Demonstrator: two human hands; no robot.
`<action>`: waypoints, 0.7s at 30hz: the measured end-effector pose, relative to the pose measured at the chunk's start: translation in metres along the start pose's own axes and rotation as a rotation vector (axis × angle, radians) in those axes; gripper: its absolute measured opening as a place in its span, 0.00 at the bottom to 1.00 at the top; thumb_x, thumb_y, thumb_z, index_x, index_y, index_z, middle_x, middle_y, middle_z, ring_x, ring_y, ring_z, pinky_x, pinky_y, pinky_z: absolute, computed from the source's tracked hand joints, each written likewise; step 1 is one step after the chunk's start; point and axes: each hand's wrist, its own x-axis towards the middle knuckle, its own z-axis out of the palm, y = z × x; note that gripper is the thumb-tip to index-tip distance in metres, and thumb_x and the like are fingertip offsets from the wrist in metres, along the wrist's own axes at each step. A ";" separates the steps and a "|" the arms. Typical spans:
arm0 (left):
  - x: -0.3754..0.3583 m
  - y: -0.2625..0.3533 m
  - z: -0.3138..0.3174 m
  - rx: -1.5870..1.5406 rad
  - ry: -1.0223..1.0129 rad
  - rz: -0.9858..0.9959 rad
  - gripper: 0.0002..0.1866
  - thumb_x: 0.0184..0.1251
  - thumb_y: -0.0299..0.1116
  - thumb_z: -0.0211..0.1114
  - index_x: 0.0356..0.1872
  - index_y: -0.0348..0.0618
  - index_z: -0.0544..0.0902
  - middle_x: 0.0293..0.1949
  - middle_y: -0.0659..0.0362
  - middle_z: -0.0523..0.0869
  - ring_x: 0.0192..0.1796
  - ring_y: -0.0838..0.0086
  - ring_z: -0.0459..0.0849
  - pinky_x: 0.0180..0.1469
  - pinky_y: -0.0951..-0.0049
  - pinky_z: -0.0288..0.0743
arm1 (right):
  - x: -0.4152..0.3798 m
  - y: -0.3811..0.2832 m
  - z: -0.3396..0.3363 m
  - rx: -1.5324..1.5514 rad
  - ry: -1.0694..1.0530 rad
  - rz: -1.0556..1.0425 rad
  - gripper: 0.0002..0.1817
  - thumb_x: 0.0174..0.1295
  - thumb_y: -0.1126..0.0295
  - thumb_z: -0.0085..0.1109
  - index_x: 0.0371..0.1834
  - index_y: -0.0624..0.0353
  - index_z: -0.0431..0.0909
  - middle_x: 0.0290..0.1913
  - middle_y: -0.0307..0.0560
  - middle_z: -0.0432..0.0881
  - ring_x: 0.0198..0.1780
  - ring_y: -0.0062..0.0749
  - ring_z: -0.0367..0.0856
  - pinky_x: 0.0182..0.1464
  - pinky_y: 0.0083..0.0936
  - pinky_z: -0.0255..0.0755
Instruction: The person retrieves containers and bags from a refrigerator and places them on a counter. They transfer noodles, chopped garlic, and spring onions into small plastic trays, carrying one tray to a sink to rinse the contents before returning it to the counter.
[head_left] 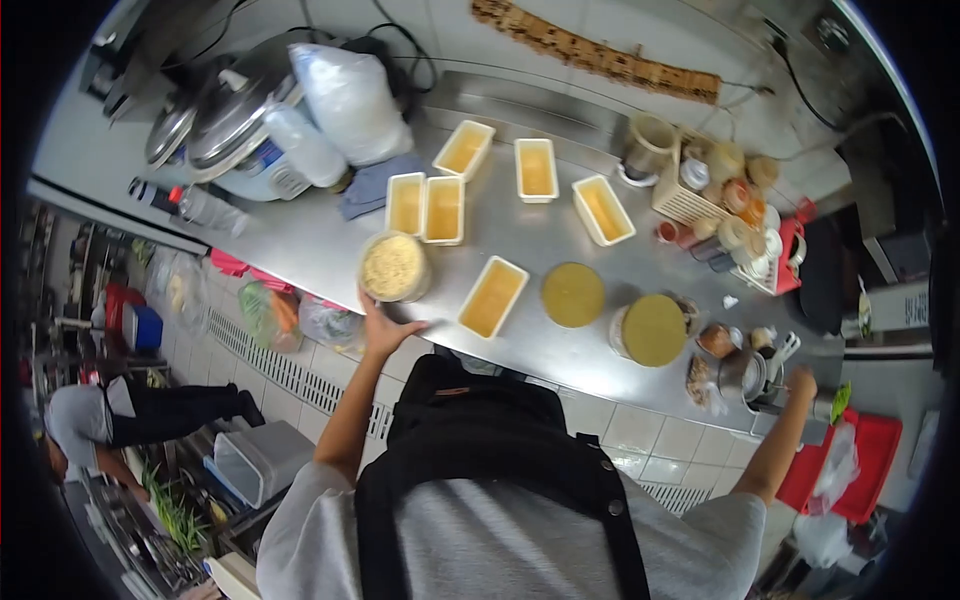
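Observation:
My left hand [388,330] touches the near side of a round tub [395,266] filled with pale yellow, crumbly food, its thumb stretched out to the right. At the counter's right end, my right hand [800,384] is closed beside a metal pot [742,376] with utensils standing near it; what its fingers hold is too small to make out. Several white rectangular containers with yellowish contents stand on the steel counter, one of them [493,297] right of the tub. A round olive lid [573,295] lies flat, and another [655,330] tops a tub.
Rice cookers [240,130], plastic bags [350,100] and a blue cloth [380,186] sit at the back left. A basket of bottles [695,200] stands at the back right. A red crate [870,465] is low right. Another person [85,415] bends over greens at left.

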 end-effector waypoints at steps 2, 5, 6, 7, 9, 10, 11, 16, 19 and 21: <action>0.011 -0.012 0.011 0.120 0.115 0.112 0.77 0.15 0.52 0.84 0.68 0.29 0.41 0.67 0.43 0.52 0.67 0.58 0.59 0.69 0.63 0.55 | -0.019 -0.003 -0.021 -0.012 0.250 0.027 0.11 0.58 0.69 0.50 0.38 0.59 0.80 0.42 0.56 0.82 0.46 0.49 0.82 0.45 0.44 0.76; 0.026 -0.007 0.025 -0.054 0.246 0.077 0.72 0.18 0.49 0.84 0.67 0.31 0.45 0.63 0.45 0.60 0.64 0.59 0.64 0.66 0.64 0.59 | -0.061 -0.011 -0.073 0.042 0.326 0.100 0.11 0.59 0.69 0.48 0.39 0.59 0.79 0.44 0.56 0.81 0.46 0.49 0.81 0.45 0.43 0.75; 0.030 -0.003 0.027 -0.132 0.280 0.042 0.70 0.20 0.48 0.84 0.66 0.31 0.48 0.61 0.46 0.63 0.63 0.60 0.66 0.65 0.65 0.61 | -0.051 -0.002 -0.071 -0.078 0.411 -0.006 0.11 0.58 0.69 0.48 0.39 0.61 0.78 0.44 0.57 0.81 0.46 0.50 0.81 0.46 0.43 0.75; 0.034 0.015 0.020 -0.136 0.216 -0.032 0.63 0.23 0.43 0.84 0.64 0.33 0.52 0.57 0.49 0.68 0.60 0.63 0.69 0.63 0.66 0.64 | -0.076 -0.022 -0.099 0.096 0.545 0.041 0.10 0.58 0.69 0.49 0.36 0.62 0.77 0.41 0.57 0.81 0.43 0.51 0.81 0.45 0.43 0.74; 0.037 0.016 0.018 -0.080 0.257 0.001 0.58 0.24 0.44 0.84 0.59 0.36 0.55 0.53 0.50 0.72 0.56 0.62 0.73 0.60 0.66 0.67 | -0.184 -0.087 -0.172 0.362 0.719 0.016 0.07 0.58 0.70 0.50 0.33 0.63 0.74 0.36 0.55 0.82 0.36 0.43 0.82 0.38 0.37 0.75; 0.036 0.010 0.018 -0.102 0.258 0.024 0.58 0.24 0.44 0.83 0.60 0.36 0.55 0.53 0.50 0.72 0.56 0.62 0.73 0.60 0.66 0.67 | -0.222 -0.118 -0.194 0.449 0.762 -0.052 0.07 0.59 0.70 0.50 0.34 0.62 0.73 0.33 0.54 0.82 0.33 0.35 0.83 0.33 0.31 0.76; 0.034 0.006 0.017 -0.133 0.244 0.039 0.58 0.24 0.44 0.83 0.60 0.36 0.55 0.53 0.50 0.72 0.56 0.63 0.73 0.60 0.66 0.67 | -0.234 -0.148 -0.190 0.900 0.734 -0.327 0.05 0.60 0.71 0.52 0.30 0.59 0.71 0.31 0.51 0.82 0.31 0.30 0.82 0.31 0.26 0.76; 0.014 -0.008 -0.002 -0.117 0.091 0.062 0.59 0.26 0.43 0.82 0.63 0.34 0.55 0.56 0.48 0.69 0.60 0.59 0.69 0.63 0.66 0.63 | -0.405 -0.425 -0.213 1.906 -0.148 -0.820 0.14 0.60 0.81 0.46 0.48 0.55 0.63 0.30 0.48 0.77 0.24 0.27 0.77 0.26 0.19 0.73; 0.012 0.002 -0.018 -0.239 0.006 0.099 0.58 0.26 0.44 0.82 0.63 0.35 0.58 0.57 0.48 0.68 0.62 0.59 0.68 0.65 0.64 0.61 | -0.436 -0.534 -0.186 1.502 0.062 -1.254 0.07 0.61 0.79 0.44 0.41 0.59 0.70 0.33 0.50 0.73 0.29 0.32 0.74 0.32 0.25 0.70; 0.013 0.007 -0.026 -0.254 -0.091 0.116 0.59 0.26 0.44 0.82 0.64 0.37 0.58 0.59 0.48 0.68 0.63 0.58 0.66 0.66 0.63 0.59 | -0.458 -0.572 -0.186 1.265 0.413 -1.332 0.06 0.62 0.77 0.45 0.39 0.61 0.72 0.33 0.54 0.73 0.31 0.39 0.75 0.35 0.29 0.71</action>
